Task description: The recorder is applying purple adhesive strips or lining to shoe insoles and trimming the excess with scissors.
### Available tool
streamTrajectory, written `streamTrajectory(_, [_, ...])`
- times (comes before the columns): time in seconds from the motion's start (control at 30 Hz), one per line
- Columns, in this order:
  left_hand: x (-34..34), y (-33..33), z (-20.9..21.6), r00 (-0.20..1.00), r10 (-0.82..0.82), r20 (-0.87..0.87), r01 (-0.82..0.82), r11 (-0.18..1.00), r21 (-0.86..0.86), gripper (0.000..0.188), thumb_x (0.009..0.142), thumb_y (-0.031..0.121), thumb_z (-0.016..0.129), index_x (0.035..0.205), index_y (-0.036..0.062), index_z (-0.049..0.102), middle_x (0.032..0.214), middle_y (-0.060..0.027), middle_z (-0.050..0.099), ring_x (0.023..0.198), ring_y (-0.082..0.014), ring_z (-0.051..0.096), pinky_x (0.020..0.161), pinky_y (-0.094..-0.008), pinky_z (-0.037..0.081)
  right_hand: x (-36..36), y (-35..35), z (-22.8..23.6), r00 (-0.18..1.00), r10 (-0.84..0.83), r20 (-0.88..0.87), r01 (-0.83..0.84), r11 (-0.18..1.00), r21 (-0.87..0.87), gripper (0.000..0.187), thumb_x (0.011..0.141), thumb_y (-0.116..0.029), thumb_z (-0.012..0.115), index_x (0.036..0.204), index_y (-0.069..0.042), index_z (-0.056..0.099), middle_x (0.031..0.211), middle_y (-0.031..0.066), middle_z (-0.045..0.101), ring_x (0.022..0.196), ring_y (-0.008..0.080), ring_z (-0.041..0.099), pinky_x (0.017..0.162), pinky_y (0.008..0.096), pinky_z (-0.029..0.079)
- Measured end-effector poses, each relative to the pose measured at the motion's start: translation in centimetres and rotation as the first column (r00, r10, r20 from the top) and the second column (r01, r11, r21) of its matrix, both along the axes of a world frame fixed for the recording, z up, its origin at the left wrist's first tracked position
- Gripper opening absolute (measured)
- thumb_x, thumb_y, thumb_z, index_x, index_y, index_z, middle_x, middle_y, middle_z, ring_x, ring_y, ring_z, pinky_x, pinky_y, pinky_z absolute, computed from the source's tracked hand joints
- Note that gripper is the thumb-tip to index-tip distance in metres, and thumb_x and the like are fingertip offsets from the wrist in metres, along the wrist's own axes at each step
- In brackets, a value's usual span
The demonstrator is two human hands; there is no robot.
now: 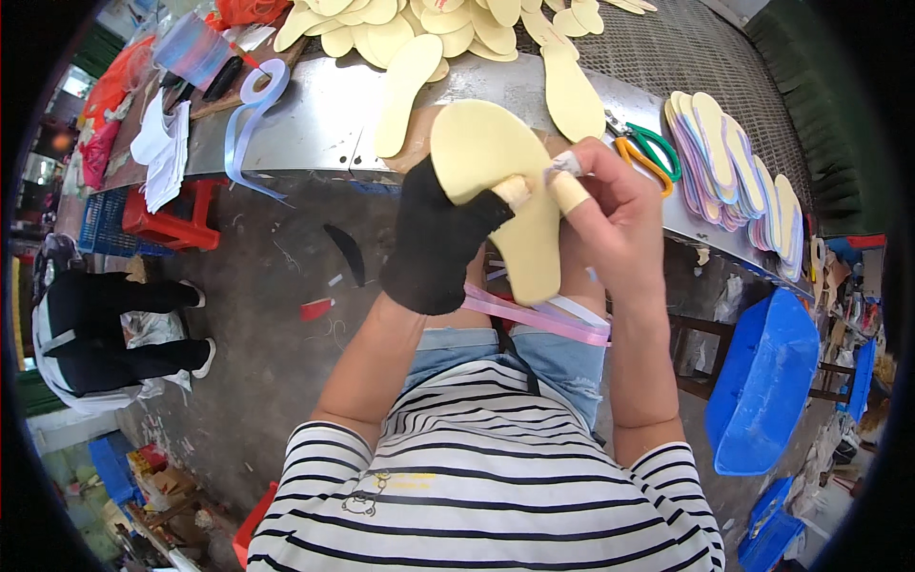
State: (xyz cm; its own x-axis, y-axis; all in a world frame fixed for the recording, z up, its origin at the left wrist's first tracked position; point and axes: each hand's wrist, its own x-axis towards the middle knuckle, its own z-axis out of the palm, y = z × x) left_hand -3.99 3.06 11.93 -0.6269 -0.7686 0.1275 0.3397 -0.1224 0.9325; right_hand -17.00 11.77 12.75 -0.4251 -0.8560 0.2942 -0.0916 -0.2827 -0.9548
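Both my hands grip one pale yellow insole [496,181].
My gloved left hand [438,243] clamps its left edge; my right hand [610,214] pinches its right edge, fingers closed.

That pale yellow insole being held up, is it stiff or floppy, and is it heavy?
The yellow insole probably holds its shape: it stays flat though the left hand grips only one edge. It looks thin, so likely light. The right hand pinches its rim, suggesting slight flex.
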Motion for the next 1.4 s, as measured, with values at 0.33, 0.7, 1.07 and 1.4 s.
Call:
streamTrajectory(0.33, [-0.9,-2.4,0.5,0.975,-0.057,-0.213,0.085,0.989,0.124,0.022,0.081,0.002,0.059,0.102,-0.0035,0.057,0.093,-0.0134,0.065,0.085,-0.0190,0.063,0.072,-0.0279,0.052,-0.2,0.6,-0.6,0.926,-0.036,0.375,-0.033,0.984,0.176,0.011,0.083,-0.013,0.062,0.090,-0.004,0.060,0.071,-0.0038,0.053,0.052,0.0006,0.041,0.044,0.0159,0.028])
streamTrajectory(0.7, [-1.5,-1.3,0.9,0.946,0.108,-0.307,-0.084,0.992,0.089,0.022,0.081,-0.001,0.056,0.103,-0.0062,0.057,0.093,-0.0155,0.064,0.085,-0.0221,0.064,0.073,-0.0304,0.052,1.6,1.2,-1.6,0.987,-0.094,0.131,0.086,0.994,0.068,0.007,0.078,0.001,0.064,0.082,0.005,0.059,0.081,-0.0009,0.051,0.064,0.0014,0.051,0.052,0.0160,0.039])
streamTrajectory(1.07, [-2.1,-2.0,-2.2,0.975,-0.130,-0.180,0.139,0.990,0.035,0.039,0.089,0.031,0.053,0.115,0.0010,0.050,0.115,-0.0156,0.055,0.098,-0.0191,0.057,0.082,-0.0300,0.048,-0.5,-1.5,1.3,0.972,0.111,0.209,-0.135,0.986,0.103,0.010,0.082,-0.007,0.061,0.089,0.000,0.061,0.077,-0.0009,0.059,0.060,0.0012,0.051,0.051,0.0159,0.039])
streamTrajectory(1.4, [-0.9,-2.0,1.1,0.960,0.174,-0.221,-0.179,0.984,-0.003,0.031,0.092,0.026,0.049,0.107,-0.0002,0.056,0.082,-0.0102,0.063,0.071,-0.0134,0.059,0.062,-0.0245,0.048,0.7,0.4,-0.3,0.913,0.002,0.408,-0.089,0.977,0.193,0.012,0.081,-0.012,0.064,0.089,-0.003,0.063,0.070,-0.0037,0.056,0.050,-0.0002,0.039,0.044,0.0152,0.026])
